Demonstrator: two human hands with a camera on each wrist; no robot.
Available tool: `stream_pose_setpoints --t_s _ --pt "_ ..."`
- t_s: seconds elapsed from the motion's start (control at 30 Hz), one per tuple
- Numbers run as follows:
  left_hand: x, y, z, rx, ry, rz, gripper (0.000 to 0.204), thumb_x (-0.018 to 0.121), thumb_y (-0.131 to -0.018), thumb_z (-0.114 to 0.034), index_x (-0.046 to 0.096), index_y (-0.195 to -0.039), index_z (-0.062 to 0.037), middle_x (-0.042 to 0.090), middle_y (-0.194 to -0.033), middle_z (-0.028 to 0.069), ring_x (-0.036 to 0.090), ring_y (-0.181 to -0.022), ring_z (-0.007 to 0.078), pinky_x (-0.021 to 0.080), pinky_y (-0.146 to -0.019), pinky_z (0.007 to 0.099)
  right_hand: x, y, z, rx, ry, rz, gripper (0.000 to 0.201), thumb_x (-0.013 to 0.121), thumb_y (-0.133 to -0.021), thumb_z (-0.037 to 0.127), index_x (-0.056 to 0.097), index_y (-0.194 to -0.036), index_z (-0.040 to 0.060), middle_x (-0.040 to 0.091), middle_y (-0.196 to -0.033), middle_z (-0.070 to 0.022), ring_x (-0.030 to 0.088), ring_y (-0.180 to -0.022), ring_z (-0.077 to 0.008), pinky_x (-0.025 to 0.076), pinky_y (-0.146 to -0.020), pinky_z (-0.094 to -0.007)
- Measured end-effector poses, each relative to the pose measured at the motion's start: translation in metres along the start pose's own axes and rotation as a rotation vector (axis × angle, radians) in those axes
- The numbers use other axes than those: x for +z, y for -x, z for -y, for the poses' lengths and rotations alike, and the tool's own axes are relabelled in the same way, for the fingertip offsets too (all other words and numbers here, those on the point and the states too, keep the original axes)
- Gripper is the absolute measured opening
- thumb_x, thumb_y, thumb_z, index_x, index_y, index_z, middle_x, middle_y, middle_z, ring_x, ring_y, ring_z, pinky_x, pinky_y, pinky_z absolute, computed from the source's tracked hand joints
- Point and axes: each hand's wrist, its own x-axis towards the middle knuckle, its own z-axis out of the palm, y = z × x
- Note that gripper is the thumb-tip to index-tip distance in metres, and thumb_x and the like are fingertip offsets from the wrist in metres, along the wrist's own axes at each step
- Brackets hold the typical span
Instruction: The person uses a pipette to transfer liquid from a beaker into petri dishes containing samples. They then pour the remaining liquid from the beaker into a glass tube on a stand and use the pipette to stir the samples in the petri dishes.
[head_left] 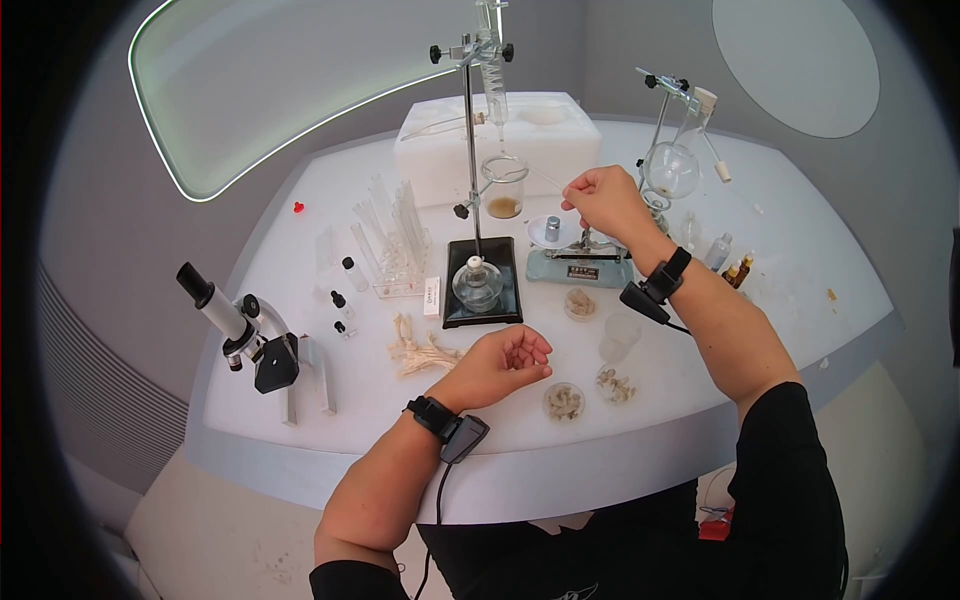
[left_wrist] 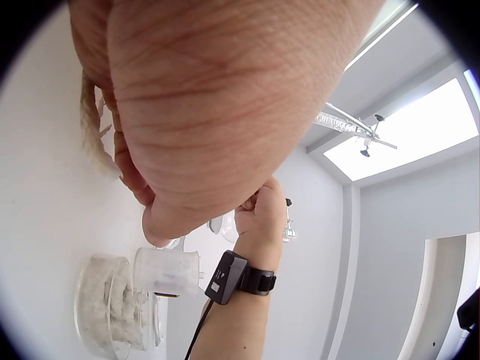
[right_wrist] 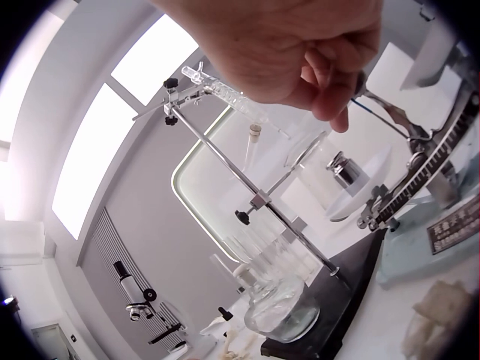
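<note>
My right hand is raised over the balance, thumb and fingertips pinching a thin clear rod. The rod slants left toward a glass beaker at the stand's ring, with brownish liquid low inside. A metal weight sits on the balance's left pan, also seen in the right wrist view. My left hand hovers over the near table with loosely curled fingers and nothing in them. Pale dried roots lie just left of it, and a dish of pale pieces is to its right.
An iron stand rises mid-table, with a round flask on its base. Left are a rack of test tubes and a microscope. Another clamped flask and small bottles stand at the right.
</note>
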Motion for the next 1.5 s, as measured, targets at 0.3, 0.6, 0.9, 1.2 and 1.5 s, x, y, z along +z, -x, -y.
stream_pose_setpoints --t_s 0.3,0.6,0.9,1.2,1.5 --pt "-0.0002 0.0006 -0.0004 0.012 0.005 0.003 0.023 0.082 -0.105 -0.002 0.070 -0.124 -0.0040 0.072 -0.108 -0.0027 0.067 -0.098 0.0034 0.057 -0.090 0.0214 0.0012 0.0003 -0.0008 -0.011 -0.009 -0.004 0.023 0.076 -0.102 0.016 0.084 -0.105 -0.0052 0.086 -0.088 -0.0105 0.075 -0.060 -0.0144 0.060 -0.059 -0.0316" --pt "0.0002 0.0000 -0.0002 -0.002 -0.005 0.006 0.023 0.082 -0.105 -0.001 0.070 -0.125 -0.0037 0.072 -0.109 -0.0023 0.067 -0.098 0.0038 0.057 -0.091 0.0216 0.0001 0.0018 -0.0001 -0.013 -0.021 -0.004 0.022 0.075 -0.102 0.015 0.084 -0.105 -0.0055 0.086 -0.089 -0.0112 0.076 -0.060 -0.0151 0.061 -0.060 -0.0317" --pt "-0.0001 0.0009 -0.0008 -0.001 -0.003 0.005 0.023 0.082 -0.105 -0.002 0.070 -0.124 -0.0040 0.072 -0.109 -0.0025 0.067 -0.099 0.0040 0.057 -0.091 0.0217 -0.0005 0.0025 0.0006 -0.006 -0.035 0.001 0.022 0.075 -0.102 0.014 0.083 -0.107 -0.0061 0.087 -0.090 -0.0118 0.077 -0.062 -0.0157 0.061 -0.060 -0.0317" --pt "-0.0004 0.0007 0.0018 0.002 -0.009 0.005 0.025 0.085 -0.104 -0.006 0.071 -0.125 -0.0041 0.071 -0.109 -0.0030 0.065 -0.098 0.0041 0.056 -0.089 0.0220 -0.0012 0.0044 0.0000 -0.014 -0.051 0.012 0.025 0.076 -0.102 0.016 0.083 -0.108 -0.0067 0.086 -0.092 -0.0116 0.078 -0.063 -0.0161 0.061 -0.061 -0.0317" --pt "-0.0004 -0.0006 0.0026 0.000 0.019 0.006 0.025 0.085 -0.104 -0.006 0.071 -0.125 -0.0037 0.072 -0.109 -0.0029 0.066 -0.097 0.0038 0.056 -0.088 0.0217 -0.0037 0.0058 -0.0015 -0.022 -0.056 0.018 0.028 0.079 -0.102 0.020 0.083 -0.111 -0.0058 0.086 -0.096 -0.0117 0.078 -0.064 -0.0155 0.060 -0.062 -0.0306"
